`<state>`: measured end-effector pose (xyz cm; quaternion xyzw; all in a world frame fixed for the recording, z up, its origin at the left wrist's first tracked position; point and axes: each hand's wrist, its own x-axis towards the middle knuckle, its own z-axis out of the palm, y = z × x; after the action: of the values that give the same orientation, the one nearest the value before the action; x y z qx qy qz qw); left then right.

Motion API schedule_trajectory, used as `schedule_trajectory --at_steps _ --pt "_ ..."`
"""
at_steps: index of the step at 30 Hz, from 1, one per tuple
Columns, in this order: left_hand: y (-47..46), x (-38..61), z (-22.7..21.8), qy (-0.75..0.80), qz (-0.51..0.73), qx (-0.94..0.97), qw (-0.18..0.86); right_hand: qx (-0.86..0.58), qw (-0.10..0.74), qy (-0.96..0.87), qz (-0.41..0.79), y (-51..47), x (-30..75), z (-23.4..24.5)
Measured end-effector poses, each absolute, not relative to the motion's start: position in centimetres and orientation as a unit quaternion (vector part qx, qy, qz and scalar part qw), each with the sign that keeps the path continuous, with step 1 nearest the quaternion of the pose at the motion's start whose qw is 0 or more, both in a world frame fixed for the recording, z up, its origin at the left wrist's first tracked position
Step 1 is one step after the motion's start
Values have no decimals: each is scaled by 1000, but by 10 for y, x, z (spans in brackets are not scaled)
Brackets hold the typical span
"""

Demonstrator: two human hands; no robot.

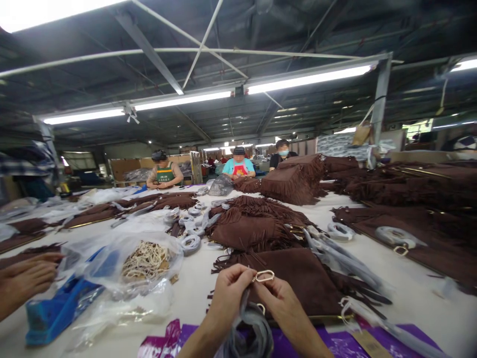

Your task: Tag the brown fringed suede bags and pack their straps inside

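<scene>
My left hand (228,293) and my right hand (280,298) meet in front of me over a brown fringed suede bag (298,278). Both pinch a gold oval metal clasp (265,276) held between their fingertips. A grey wrapped strap (249,328) hangs down from the clasp between my wrists. The fingers of both hands are curled closed around the clasp and strap.
Another person's hand (26,278) rests at the left edge. A clear plastic bag of cream cords (145,261) and a blue tray (59,308) lie left. Piles of brown fringed bags (257,223) and wrapped straps (190,223) cover the white table. Three workers sit at the far end.
</scene>
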<state>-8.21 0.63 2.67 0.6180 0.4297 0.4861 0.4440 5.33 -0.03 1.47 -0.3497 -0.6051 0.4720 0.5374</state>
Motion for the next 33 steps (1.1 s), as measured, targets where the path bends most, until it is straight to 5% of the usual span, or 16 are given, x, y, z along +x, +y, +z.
schedule_trajectory --at_steps 7,11,15,26,33 --pt "-6 -72 64 397 516 724 228 -449 632 -543 323 -18 80 3" --pt "-25 -60 91 345 503 756 237 -455 648 -602 103 -38 94 23" --pt "-31 -43 107 280 510 773 252 -390 619 -680 51 -46 100 46" --pt "-8 -60 84 315 438 793 282 -409 553 -682 249 -52 127 60" --pt "7 -78 0 384 78 920 -5 -388 621 -557 393 -63 185 71"
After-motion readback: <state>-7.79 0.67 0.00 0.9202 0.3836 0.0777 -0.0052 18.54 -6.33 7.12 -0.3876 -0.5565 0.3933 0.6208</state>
